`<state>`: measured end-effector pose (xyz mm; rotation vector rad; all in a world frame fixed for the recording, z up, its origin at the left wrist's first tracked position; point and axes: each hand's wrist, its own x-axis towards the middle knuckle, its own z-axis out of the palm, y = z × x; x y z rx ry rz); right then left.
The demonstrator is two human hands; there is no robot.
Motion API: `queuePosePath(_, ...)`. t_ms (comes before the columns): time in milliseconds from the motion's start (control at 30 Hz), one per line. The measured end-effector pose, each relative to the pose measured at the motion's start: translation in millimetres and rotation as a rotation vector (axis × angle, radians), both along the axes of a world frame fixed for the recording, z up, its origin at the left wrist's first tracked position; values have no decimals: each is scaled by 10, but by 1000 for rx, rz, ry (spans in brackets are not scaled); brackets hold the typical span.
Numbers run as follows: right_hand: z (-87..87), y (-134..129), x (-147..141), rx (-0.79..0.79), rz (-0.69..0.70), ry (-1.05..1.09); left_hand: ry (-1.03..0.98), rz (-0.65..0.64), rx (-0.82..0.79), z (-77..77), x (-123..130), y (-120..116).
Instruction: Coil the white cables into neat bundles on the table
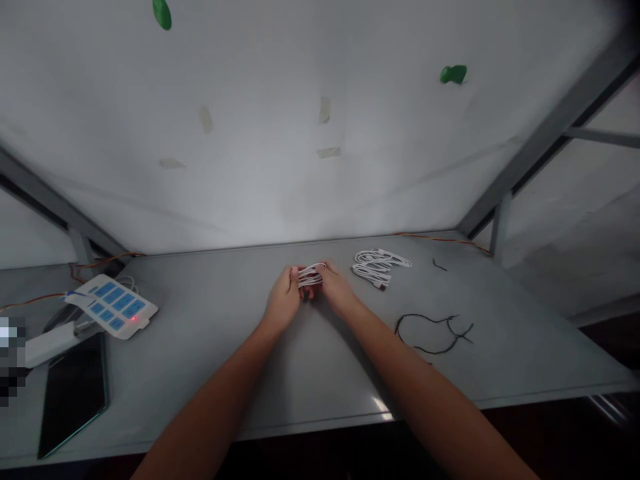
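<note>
A folded bundle of white cable (311, 275) is stretched between my two hands, just above the middle of the grey table. My left hand (285, 293) grips its left end, fingers closed round it. At the other end, my right hand (336, 285) pinches the same bundle. The fingertips underneath are partly hidden, and the cable's plugs cannot be made out. To the right of my hands lie more white cables (379, 261), coiled loosely, one with a dark plug end. Several black ties (425, 351) lie closer to the front on the right.
At the left sits a white power strip (117, 303) with blue sockets and a lit red light. A dark tablet (75, 390) lies in front of it. One short black tie (439, 265) is at the right. The table (200, 387) meets a white wall behind.
</note>
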<state>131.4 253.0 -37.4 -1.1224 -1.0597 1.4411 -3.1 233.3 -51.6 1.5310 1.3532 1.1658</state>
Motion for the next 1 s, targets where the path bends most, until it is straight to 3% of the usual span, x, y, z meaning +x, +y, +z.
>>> queuePosePath(167, 22, -45, 12, 57, 80, -264, 45, 2, 59, 28, -16, -12)
queuePosePath(300, 269, -137, 218, 300, 61, -583, 95, 13, 53, 14, -119, 18)
queuePosePath(367, 435, -211, 486, 386, 55, -733, 120, 37, 38, 1, -162, 28)
queuePosePath(500, 647, -376, 1329, 381, 80, -992, 125, 89, 16, -4, -191, 39)
queuePosePath(600, 598, -471, 1951, 288, 181, -1214, 109, 98, 1, 21, -181, 42)
queuePosePath(667, 497, -517, 2207, 243, 223, -1327, 101, 100, -9, 45, -175, 38)
queuePosePath(833, 355, -609, 2251, -5, 305, -1383, 99, 72, -14, 73, -180, 16)
queuePosePath(933, 444, -616, 2189, 2, 248, -1380, 108, 73, 1, 56, -187, 24)
queuePosePath(1000, 547, -578, 2190, 54, 137, -1388, 81, 82, -10, 32, -190, 41)
